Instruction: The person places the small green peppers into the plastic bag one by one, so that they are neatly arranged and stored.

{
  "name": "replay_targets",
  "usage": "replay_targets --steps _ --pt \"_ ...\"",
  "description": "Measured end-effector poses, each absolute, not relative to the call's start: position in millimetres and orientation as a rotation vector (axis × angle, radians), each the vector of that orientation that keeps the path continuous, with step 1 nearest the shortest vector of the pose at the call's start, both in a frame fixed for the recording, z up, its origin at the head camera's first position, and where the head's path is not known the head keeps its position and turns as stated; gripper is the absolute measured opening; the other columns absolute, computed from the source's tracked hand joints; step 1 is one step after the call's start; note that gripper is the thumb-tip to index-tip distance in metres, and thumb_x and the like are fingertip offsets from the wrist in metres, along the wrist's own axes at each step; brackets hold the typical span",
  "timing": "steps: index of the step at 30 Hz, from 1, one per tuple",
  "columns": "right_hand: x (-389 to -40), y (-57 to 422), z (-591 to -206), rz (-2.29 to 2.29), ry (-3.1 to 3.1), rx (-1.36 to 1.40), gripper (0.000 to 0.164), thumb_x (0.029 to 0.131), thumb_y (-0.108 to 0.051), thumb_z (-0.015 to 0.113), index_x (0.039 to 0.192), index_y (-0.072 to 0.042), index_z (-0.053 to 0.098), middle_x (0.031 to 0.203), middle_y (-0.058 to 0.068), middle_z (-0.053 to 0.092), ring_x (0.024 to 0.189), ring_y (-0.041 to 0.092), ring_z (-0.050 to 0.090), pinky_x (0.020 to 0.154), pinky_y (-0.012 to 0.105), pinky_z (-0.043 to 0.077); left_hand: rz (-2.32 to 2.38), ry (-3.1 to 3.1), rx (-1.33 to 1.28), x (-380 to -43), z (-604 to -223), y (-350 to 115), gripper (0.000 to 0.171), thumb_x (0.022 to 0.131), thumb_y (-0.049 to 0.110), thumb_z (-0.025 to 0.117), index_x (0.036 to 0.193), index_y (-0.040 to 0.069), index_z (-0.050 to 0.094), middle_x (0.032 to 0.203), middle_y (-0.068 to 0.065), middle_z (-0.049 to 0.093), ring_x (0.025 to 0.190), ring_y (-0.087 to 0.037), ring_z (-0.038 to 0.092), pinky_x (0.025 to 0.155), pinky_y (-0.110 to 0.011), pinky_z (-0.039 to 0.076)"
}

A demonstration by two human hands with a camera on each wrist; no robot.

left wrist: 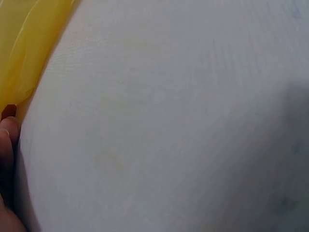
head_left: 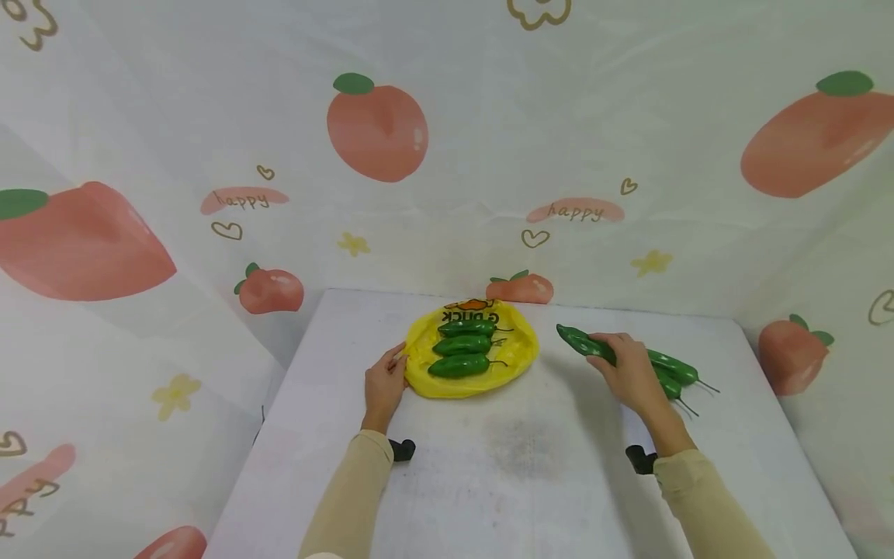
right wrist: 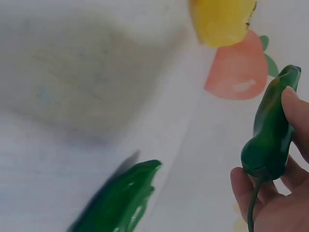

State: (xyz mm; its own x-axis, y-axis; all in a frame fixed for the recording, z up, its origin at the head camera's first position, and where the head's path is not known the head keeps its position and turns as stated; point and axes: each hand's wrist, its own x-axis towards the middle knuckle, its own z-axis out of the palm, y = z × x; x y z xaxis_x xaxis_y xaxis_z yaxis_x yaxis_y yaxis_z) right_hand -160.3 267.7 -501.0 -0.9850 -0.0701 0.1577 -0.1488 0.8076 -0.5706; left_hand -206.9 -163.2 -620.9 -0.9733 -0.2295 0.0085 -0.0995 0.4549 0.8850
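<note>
My left hand [head_left: 385, 386] pinches the left rim of a round yellow plastic bag [head_left: 515, 365] with dark lettering at its far side. Its fingertips also show at the bag's edge in the left wrist view. Three green peppers [head_left: 459, 366] lie side by side in the bag, stems pointing right. To the right, my right hand [head_left: 632, 374] grips another green pepper [right wrist: 270, 128] between thumb and fingers, held up off the table with its tip toward the bag. Two more green peppers [head_left: 676, 366] lie on the table just beyond that hand, partly hidden by it.
Everything lies on a white table [head_left: 503, 497] with a greyish smudge near its middle. A pale cloth [head_left: 447, 233] printed with red fruit hangs behind the table and at both sides. Black straps [head_left: 641, 460] show at both wrists.
</note>
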Motion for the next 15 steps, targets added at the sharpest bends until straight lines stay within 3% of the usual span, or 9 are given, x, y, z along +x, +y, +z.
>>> replay_targets --steps 6,15 --pt "-167.7 261.4 -492.8 0.850 -2.858 0.176 0.041 0.096 -0.015 0.070 0.133 -0.001 0.063 0.130 0.027 0.064 0.114 0.042 0.055 0.093 0.055 0.040 -1.556 -2.570 0.291 -207.3 -620.1 -162.4 0.033 0.103 0.031 0.062 0.135 0.030 0.067 0.096 -0.006 0.077 0.061 -0.015 0.063 0.057 -0.023 0.055" --pt "-181.0 240.6 -487.5 0.869 -2.904 0.155 0.040 0.096 -0.015 0.071 0.133 -0.002 0.063 0.133 0.024 0.064 0.112 0.040 0.049 0.094 0.055 0.047 -1.552 -2.573 0.285 -207.1 -619.4 -163.4 0.033 0.103 0.030 0.062 0.136 0.030 0.067 0.099 -0.006 0.077 0.063 -0.013 0.064 0.057 -0.022 0.055"
